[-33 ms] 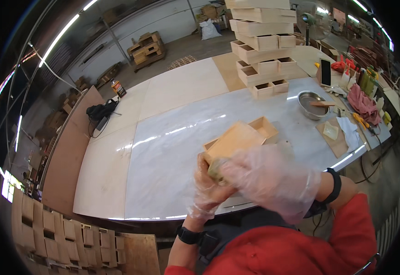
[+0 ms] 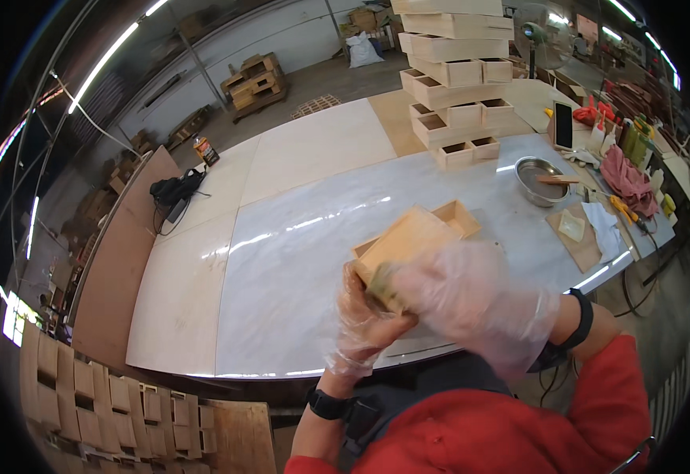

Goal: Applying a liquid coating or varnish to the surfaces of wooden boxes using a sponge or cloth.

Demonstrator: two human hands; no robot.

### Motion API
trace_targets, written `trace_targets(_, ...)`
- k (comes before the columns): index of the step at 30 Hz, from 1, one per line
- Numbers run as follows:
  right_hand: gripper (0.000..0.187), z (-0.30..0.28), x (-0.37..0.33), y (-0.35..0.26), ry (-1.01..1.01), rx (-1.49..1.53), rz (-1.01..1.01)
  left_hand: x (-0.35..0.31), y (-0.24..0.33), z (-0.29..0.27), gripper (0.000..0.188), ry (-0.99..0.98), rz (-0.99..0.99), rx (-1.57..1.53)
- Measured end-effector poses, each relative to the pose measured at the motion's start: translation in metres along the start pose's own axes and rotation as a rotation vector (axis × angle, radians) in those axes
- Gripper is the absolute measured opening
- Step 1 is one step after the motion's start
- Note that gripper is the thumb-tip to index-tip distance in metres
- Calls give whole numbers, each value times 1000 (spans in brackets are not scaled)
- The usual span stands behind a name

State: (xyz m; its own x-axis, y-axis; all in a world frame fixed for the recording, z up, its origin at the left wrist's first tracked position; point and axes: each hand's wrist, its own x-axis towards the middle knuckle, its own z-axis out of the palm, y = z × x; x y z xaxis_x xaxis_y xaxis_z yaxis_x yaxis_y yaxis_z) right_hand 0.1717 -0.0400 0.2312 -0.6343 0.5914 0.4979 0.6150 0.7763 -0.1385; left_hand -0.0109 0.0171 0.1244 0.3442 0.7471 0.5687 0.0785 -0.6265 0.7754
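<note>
My left hand [image 2: 365,324], in a clear plastic glove, is closed around the near end of a pale wooden box [image 2: 408,245], which is tilted above the table. Its flat face is turned up. My right hand [image 2: 463,296], also gloved and smeared by motion, presses a yellowish-green pad [image 2: 388,288] against the box near my left fingers. Whether that pad is sponge or cloth I cannot tell. Just behind, a second open wooden box [image 2: 460,217] shows past the far edge of the held one; it is partly hidden.
A tall stack of wooden boxes [image 2: 456,95] stands at the back. To the right are a metal bowl [image 2: 536,186] with a brush across it, a white cloth [image 2: 600,229], a pink cloth [image 2: 625,178], several bottles and a phone [image 2: 562,126]. A black bag [image 2: 175,189] lies far left.
My right hand and the pad have shifted slightly to the right along the box. My left hand still grips the box, which has barely moved.
</note>
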Motion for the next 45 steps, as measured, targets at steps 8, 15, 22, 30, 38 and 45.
trace_targets(8, 31, -16, -2, -7, -72, -41, -11, -2, -6, 8, 71, 78, 6, -124)
trace_targets(15, 19, -7, -5, 5, 1, -30, 2, 2, 12, 5, 70, 63, -86, -275)
trace_targets(22, 21, -25, 3, 0, -67, 33, 4, 0, 4, 5, 72, 49, -72, -364)
trace_targets(30, 18, -24, -2, 13, -75, -102, -89, 3, 5, 2, 76, 62, -100, -220)
trace_targets(38, 20, -19, 12, 0, -108, 17, -39, 5, -3, 2, 75, 110, -80, -230)
trace_targets(45, 24, -6, -31, 70, 194, 414, 250, 5, 0, -4, 71, 123, -133, -148)
